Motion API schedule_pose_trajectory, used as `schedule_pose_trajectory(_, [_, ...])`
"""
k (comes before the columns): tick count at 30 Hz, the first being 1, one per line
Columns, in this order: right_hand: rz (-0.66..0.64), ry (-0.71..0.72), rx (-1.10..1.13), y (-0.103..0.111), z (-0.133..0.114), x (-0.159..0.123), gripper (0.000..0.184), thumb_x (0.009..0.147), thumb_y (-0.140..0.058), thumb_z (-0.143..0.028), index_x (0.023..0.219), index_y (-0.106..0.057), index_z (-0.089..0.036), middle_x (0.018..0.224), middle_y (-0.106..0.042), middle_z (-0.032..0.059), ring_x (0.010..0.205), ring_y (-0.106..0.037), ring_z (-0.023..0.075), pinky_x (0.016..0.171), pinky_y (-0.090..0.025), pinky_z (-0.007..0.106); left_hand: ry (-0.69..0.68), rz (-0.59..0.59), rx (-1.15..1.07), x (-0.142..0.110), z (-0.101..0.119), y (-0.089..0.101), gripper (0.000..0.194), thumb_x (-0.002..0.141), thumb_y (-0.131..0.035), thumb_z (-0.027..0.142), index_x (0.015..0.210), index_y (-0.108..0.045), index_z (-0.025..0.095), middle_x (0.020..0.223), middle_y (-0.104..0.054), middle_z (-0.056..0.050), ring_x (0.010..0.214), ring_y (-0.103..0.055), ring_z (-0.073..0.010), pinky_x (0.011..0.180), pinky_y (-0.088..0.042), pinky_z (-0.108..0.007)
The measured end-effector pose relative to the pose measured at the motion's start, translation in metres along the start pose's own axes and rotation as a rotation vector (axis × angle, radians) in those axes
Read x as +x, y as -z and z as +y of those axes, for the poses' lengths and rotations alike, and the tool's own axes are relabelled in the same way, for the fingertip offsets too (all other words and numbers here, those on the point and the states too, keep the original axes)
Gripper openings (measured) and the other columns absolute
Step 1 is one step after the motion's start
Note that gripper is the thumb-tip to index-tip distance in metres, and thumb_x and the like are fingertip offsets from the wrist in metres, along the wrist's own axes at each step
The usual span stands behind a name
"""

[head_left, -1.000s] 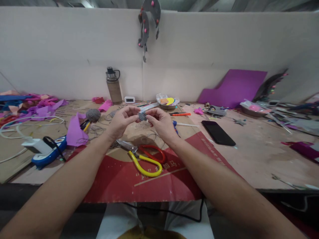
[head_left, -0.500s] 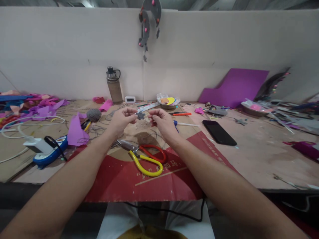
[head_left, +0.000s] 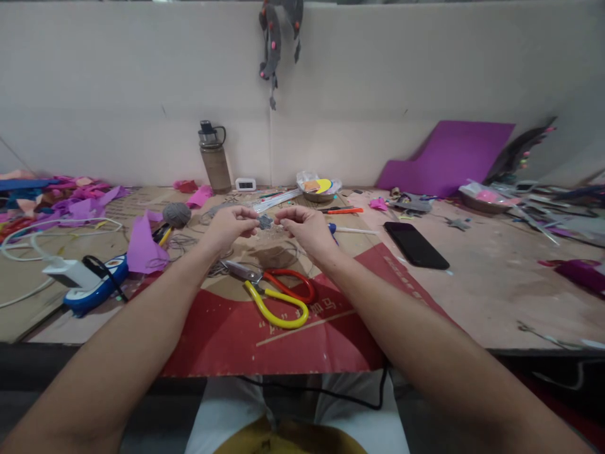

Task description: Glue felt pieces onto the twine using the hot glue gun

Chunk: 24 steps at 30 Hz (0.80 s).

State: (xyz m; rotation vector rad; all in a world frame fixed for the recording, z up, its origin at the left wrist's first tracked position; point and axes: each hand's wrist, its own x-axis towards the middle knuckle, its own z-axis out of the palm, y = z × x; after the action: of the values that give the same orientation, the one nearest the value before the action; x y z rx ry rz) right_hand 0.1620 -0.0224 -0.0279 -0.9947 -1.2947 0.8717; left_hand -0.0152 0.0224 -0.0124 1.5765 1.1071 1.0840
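One small grey star [head_left: 265,222] is held at the fingertips of the left hand [head_left: 229,229], its edge pinched by the thumb and fingers, above the desk [head_left: 496,284]. Just beside it, the right hand [head_left: 309,232] is held with its thumb and fingertips drawn near each other; whether they meet, or anything fine is gripped, cannot be told. The two hands are separated by a narrow gap, in which the star is seen. Nearer the body, yellow-and-red-handled scissors [head_left: 255,276] are laid partly on a red sheet [head_left: 274,356]. A ball of grey yarn [head_left: 176,215] is seen to the left of the left hand, and a black phone [head_left: 416,244] is placed to the right of the right hand.
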Motion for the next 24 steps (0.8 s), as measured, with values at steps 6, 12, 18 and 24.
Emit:
schedule_pose_trajectory(6, [0.021,0.045,-0.062,0.0021,0.0043,0.0038,0.017,0.066,-0.066,-0.026,0.08,-0.065,-0.017,0.076,-0.067,0.0007,0.068,-0.058,0.0121,0.06,-0.045,0.025,0.035,0.004,0.046,0.0015,-0.0013,0.0023,0.022,0.062,-0.075,0.019,0.079,-0.064,0.013,0.06,-0.065,-0.002,0.051,-0.059,-0.0105,0.052,-0.044,-0.022])
schedule_pose_trajectory(12, [0.055,0.094,-0.082,0.0025,0.0041,0.0056,0.009,0.067,-0.059,-0.022,0.076,-0.059,-0.019,0.069,-0.058,-0.003,0.062,-0.051,0.0102,0.059,-0.043,0.025,0.047,-0.021,0.012,0.0006,-0.0013,0.0024,0.024,0.061,-0.077,0.022,0.079,-0.064,0.014,0.062,-0.066,-0.003,0.053,-0.06,-0.0114,0.054,-0.046,-0.024])
schedule_pose_trajectory(18, [0.061,0.099,-0.116,0.003,0.0033,0.0057,0.01,0.065,-0.055,-0.018,0.074,-0.056,-0.02,0.066,-0.053,-0.0038,0.061,-0.047,0.0104,0.058,-0.04,0.025,0.033,-0.029,0.008,0.002,-0.0031,0.0028,0.023,0.061,-0.078,0.022,0.079,-0.065,0.014,0.062,-0.067,-0.004,0.054,-0.062,-0.0127,0.055,-0.046,-0.025])
schedule_pose_trajectory(24, [0.09,0.117,-0.121,0.0044,0.0043,0.0078,0.009,0.064,-0.054,-0.018,0.073,-0.053,-0.02,0.065,-0.05,-0.0044,0.06,-0.043,0.0101,0.058,-0.036,0.025,0.017,-0.022,0.011,0.0018,-0.0028,0.0026,0.023,0.062,-0.078,0.023,0.079,-0.065,0.014,0.061,-0.067,-0.004,0.055,-0.062,-0.0127,0.054,-0.046,-0.024])
